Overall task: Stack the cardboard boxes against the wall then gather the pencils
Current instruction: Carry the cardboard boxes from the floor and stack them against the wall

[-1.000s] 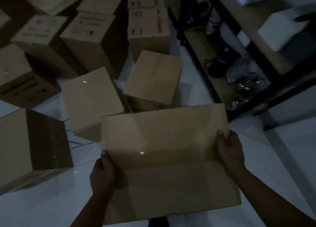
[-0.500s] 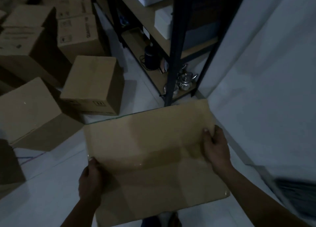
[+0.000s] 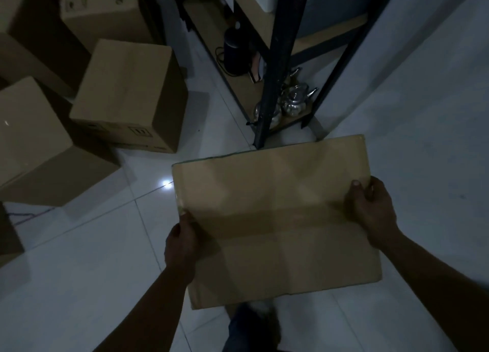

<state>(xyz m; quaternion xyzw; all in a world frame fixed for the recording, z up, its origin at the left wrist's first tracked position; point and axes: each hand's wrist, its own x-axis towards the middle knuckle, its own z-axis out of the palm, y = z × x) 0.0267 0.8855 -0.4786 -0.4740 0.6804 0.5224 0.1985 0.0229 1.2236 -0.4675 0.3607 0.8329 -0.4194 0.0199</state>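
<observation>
Cardboard box (image 3: 275, 219) — plain taped top; left hand (image 3: 182, 243) and right hand (image 3: 373, 208) gripped its side edges. Floor box (image 3: 124, 92) — printed marks were illegible.

nothing can be read; the printed marks on the cardboard boxes (image 3: 127, 94) are too dim and blurred.

A dark metal rack (image 3: 277, 60) stands at twelve o'clock. Shiny teapots (image 3: 295, 101) sit on its bottom shelf, a dark cylinder (image 3: 234, 52) behind them at eleven. White wall (image 3: 423, 100) at two, tiled floor (image 3: 79, 259) at eight.
</observation>
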